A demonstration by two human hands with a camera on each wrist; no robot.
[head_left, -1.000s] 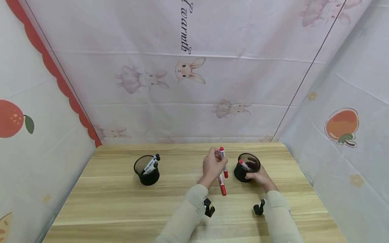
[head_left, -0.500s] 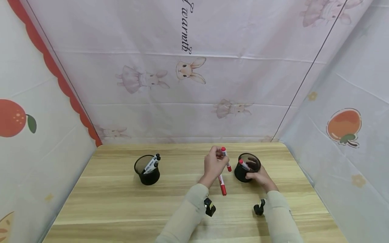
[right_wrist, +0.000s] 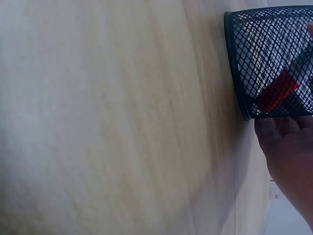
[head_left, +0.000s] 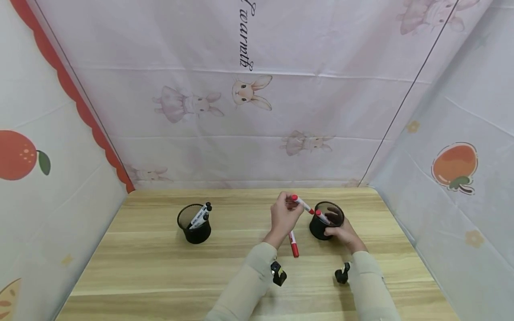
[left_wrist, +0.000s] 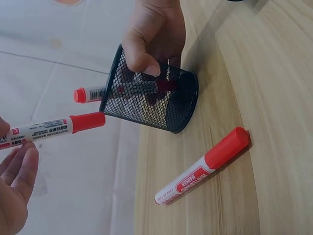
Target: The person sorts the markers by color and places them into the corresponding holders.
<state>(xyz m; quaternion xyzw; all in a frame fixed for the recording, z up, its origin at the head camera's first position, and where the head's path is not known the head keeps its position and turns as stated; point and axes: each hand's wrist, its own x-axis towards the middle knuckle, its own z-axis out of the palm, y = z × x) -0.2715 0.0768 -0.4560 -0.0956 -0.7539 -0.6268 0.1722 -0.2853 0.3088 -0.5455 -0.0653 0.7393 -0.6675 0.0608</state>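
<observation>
My left hand [head_left: 284,219] pinches a red-capped whiteboard marker [head_left: 303,204] between thumb and fingers. The marker slants, its red cap [left_wrist: 88,121] close to the rim of a black mesh pen cup [head_left: 320,228]. Around that cup my right hand [head_left: 346,235] is curled, thumb on the near side and fingers behind. One red marker [left_wrist: 90,93] leans inside the cup with its end above the rim. Below the left hand, another red whiteboard marker [left_wrist: 205,166] lies on the table, partly covered by the hand in the head view.
A second black mesh cup [head_left: 196,235] stands at the left of the wooden table [head_left: 160,276], holding several black-tipped markers [head_left: 199,217]. Printed fabric walls [head_left: 257,160] enclose the table at the back and both sides.
The marker in my left hand has tilted from nearly upright to a slant, its lower end swinging right and up to the cup. My right hand and the cup have stayed put.
</observation>
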